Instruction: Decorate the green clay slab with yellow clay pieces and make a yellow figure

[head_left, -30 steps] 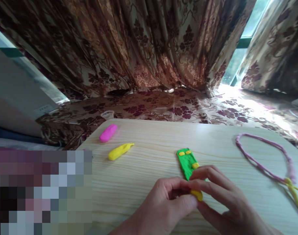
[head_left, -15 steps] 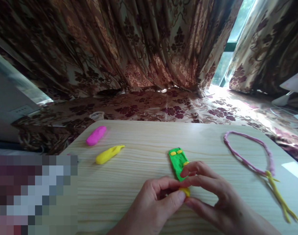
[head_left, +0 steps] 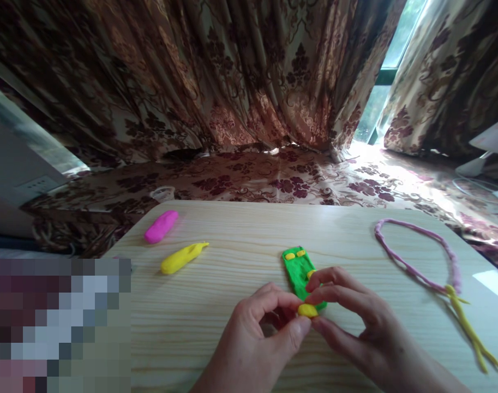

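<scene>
Between the fingertips of my left hand (head_left: 265,333) and my right hand (head_left: 355,316) is a small flattened piece of yellow modelling clay (head_left: 307,310). Both hands pinch it from opposite sides, thumbs below and index fingers above. Just beyond lies a green clay slab (head_left: 297,272), a long rectangle on the table. Two yellow clay bits (head_left: 294,255) sit at its far end, and another shows on its right edge, partly covered by my right fingers. My right hand hides part of the slab's near end.
A pink clay roll (head_left: 161,226) and a yellow clay roll (head_left: 183,258) with a thin tip lie on the left of the wooden table (head_left: 249,229). On the right are a pale purple clay loop (head_left: 416,273) and a forked yellow clay strand (head_left: 469,327). Patterned curtains (head_left: 249,82) hang behind.
The view has turned right, so things on the table appear further left. My fingers have shifted on the yellow piece, which now shows more fully, slightly higher and nearer the green slab.
</scene>
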A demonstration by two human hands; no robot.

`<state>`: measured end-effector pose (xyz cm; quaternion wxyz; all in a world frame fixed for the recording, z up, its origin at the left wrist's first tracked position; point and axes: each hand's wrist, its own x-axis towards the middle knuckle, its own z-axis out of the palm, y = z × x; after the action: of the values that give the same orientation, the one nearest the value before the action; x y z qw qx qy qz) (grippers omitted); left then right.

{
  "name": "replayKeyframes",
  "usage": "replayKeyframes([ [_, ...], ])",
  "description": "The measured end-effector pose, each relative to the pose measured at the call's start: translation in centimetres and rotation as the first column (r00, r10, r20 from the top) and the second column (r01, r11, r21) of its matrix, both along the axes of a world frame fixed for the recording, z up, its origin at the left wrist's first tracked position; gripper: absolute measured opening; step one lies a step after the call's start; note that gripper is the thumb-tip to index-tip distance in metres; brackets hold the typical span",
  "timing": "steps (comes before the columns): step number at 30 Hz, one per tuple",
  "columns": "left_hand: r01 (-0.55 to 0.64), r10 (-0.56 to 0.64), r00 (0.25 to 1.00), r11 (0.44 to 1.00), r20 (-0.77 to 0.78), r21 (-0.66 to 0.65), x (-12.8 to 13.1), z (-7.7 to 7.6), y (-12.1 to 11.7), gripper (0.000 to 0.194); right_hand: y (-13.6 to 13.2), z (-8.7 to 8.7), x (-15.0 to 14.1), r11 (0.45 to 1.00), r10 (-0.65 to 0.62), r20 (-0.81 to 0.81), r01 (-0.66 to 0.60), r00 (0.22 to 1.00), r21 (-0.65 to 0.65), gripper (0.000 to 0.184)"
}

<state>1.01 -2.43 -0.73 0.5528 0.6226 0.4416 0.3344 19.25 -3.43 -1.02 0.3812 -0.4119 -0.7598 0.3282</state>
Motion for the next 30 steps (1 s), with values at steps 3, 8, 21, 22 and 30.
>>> replayKeyframes([
  [3,0.008,-0.008,1.0,1.0,-0.028,0.008,-0.08,0.37,0.0,0.01,-0.04,0.41,0.02,0.998,0.007,-0.011,-0.007,1.0,-0.055,0.013],
  [8,-0.005,0.005,1.0,1.0,-0.017,0.009,-0.01,0.54,0.12,0.011,-0.16,0.53,0.03,0.999,0.001,-0.023,-0.002,1.0,-0.04,0.013],
  [21,-0.008,0.007,1.0,0.998,-0.012,-0.062,0.1,0.67,0.1,0.012,-0.13,0.65,-0.1,0.996,-0.011,-0.02,0.009,1.0,-0.094,0.005],
  [22,-0.012,0.011,1.0,0.996,-0.005,-0.087,0.05,0.72,0.14,0.012,-0.19,0.62,-0.07,0.995,-0.011,-0.011,0.01,1.0,-0.095,0.005],
  [30,0.049,-0.021,0.996,0.948,0.091,-0.315,-0.46,1.11,0.15,0.021,-0.34,0.09,0.18,0.998,0.035,0.029,-0.036,0.999,0.042,0.029],
])
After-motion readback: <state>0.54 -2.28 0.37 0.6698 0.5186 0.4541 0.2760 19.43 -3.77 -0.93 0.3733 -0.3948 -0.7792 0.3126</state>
